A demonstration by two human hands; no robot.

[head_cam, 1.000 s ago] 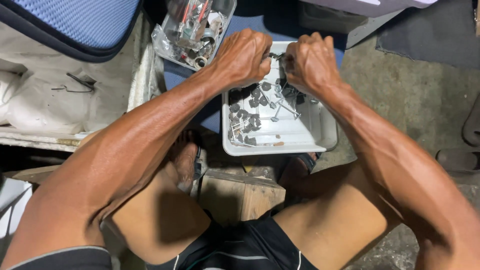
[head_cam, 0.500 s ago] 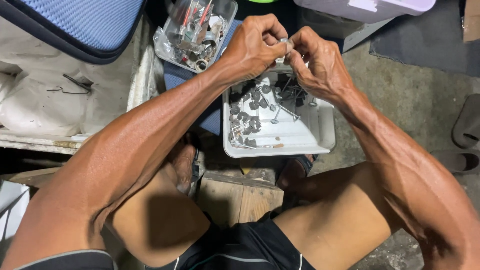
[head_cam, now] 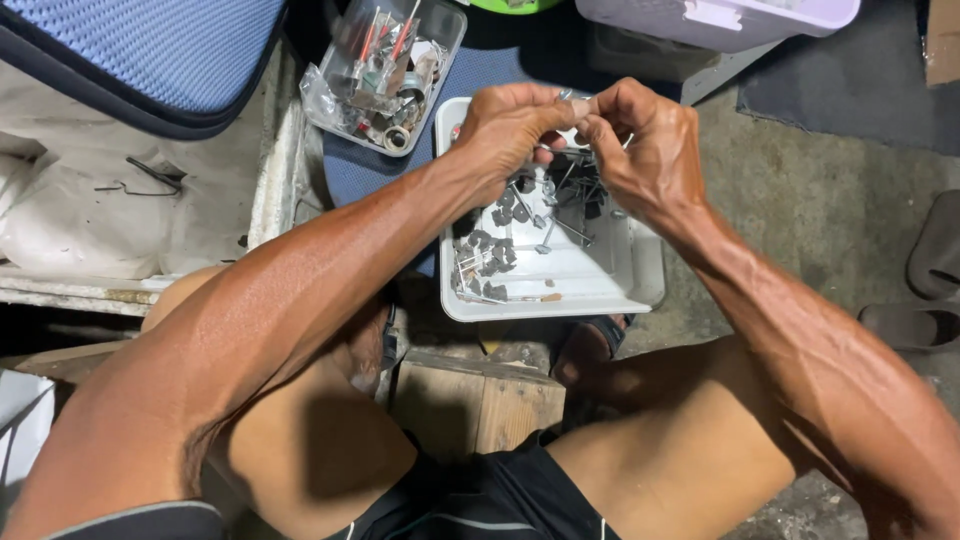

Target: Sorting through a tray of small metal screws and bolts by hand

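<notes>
A small metal part is being pinched between both hands' fingers; many loose parts are still lying below in the white tray.

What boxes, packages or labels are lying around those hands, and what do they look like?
White tray: below the hands, rectangular, holding dark small parts and thin metal pins.
Clear plastic tub: upper middle, left of the hands, see-through, full of mixed metal bits and red-handled tools.
Pale lidded bin: top right, lilac-white, with a white latch.
No readable labels, signs or screens are in view.
</notes>
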